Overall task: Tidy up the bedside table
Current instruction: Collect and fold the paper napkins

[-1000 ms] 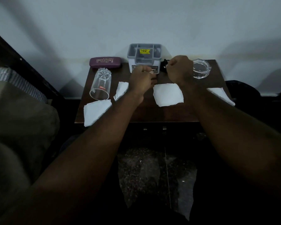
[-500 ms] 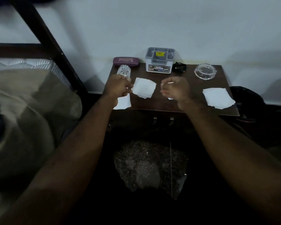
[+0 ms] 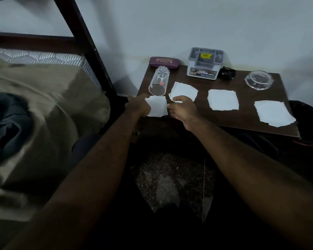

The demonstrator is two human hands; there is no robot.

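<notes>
We're mid-pickup: left hand fingers grip the paper; right hand fingers curled beside it, hold unclear. Next we'd lift it off.

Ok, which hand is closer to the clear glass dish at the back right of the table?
Right. The right hand is near the front edge of the table, well left of the glass dish; the left hand is farther left, at the front-left corner.

The dark object beside the organiser is unidentifiable.
</notes>
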